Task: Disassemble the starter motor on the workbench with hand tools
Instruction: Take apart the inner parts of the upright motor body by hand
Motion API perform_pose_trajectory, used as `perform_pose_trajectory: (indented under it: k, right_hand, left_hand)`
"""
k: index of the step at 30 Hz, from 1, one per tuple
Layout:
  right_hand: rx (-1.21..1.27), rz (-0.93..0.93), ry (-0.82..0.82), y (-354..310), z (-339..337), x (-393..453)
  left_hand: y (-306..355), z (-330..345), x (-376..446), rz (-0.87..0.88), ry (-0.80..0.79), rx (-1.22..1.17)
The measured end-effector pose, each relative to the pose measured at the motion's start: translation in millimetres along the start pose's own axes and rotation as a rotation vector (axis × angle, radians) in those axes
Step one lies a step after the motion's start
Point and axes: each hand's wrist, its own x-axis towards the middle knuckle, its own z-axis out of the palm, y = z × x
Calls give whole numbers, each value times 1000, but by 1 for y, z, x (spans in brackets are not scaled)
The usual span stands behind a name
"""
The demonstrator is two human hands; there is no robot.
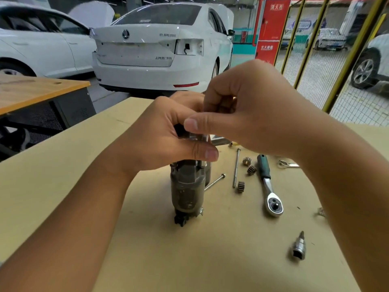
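Your starter motor stands upright near the middle of the worktop. Your left hand is curled round its top; your right hand pinches a part there, hidden by your fingers. Hold the body firmly and draw the part straight up, without tilting. Keep it clear of the loose gears, bolts and ratchet lying just right.

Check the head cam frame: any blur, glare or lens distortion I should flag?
Head view: wide-angle bowing bends the yellow fence posts; socket bit near the lower edge is soft; glare spot on the ratchet head; soft, even light, with faint shadows on the workbench; starter motor reasonably sharp, both hands hiding its top.
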Motion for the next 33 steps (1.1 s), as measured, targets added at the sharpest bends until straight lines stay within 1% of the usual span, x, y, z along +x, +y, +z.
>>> perform_pose_trajectory:
  k: [3, 5, 8, 10, 11, 13, 15, 17, 19, 21, 24, 26, 27, 30, 33]
  right_hand:
    - [-7, -3, -22, 2, -5, -1]
    - [37, -29, -63, 2, -10, -3]
    - [199, -51, -95, 4, -12, -8]
    - [298, -33, -69, 5, -8, -10]
    - [288, -7, -30, 6, -5, -10]
    - [165, 5, 28, 6, 1, -10]
    - [112, -5, 45, 3, 2, -11]
    - [99, -4, -1, 1, 1, -10]
    - [90, 26, -81, 2, -3, -10]
    - [79, 35, -114, 2, -7, -10]
    - [120, 25, -48, 0, -4, -11]
    - [94, 36, 24, -2, 1, -10]
    - [72, 42, 35, -2, 2, -9]
    - [65, 33, -29, -1, -4, -8]
    - [65, -12, -71, 1, -9, -10]
  left_hand:
    - [-2, -3, -2, 13, -10, 32]
    - [-2, -4, -3, 19, -21, 32]
    - [-1, -3, -5, -7, 11, -53]
    - [-3, -3, -7, -29, 36, -111]
    - [-4, -4, -8, -29, 38, -105]
    - [-5, -4, -7, -25, 44, -75]
    - [-4, -3, -6, -25, 62, -80]
    - [-3, -3, -6, -2, 48, -62]
    - [-4, -5, -7, 46, 2, 12]
    - [-8, -7, -7, 39, 0, 41]
    - [-7, -4, -7, 5, 17, -3]
    - [-6, -2, -7, 1, 56, 6]
    - [-6, -2, -7, 4, 72, 25]
    - [-6, 0, -5, 32, 24, 83]
    - [-3, 0, -4, 33, -11, 70]
